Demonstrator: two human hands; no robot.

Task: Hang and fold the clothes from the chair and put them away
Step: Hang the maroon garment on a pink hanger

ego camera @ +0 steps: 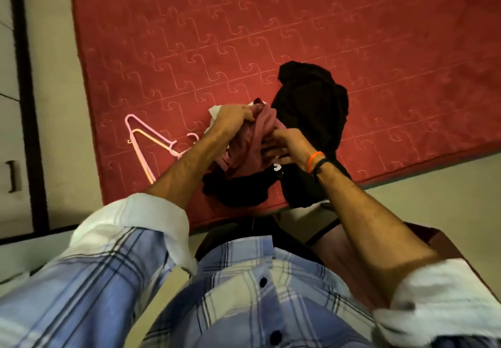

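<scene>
Maroon garment (252, 141) bunched over black clothes (311, 109) on red mattress (298, 22) edge — left hand (235, 116) clamps its top, right hand (284, 141) pinches lower fold. Best find collar, shake flat — hangers (146, 141) just beside.

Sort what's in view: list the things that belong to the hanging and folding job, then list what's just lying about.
Part of the job:
- maroon garment, gripped by left hand and right hand
- black clothes heaped on the red mattress
- white cloth under the maroon one
- pink hanger and yellow hanger

Just there:
- cupboard handle
- dark red box
</scene>
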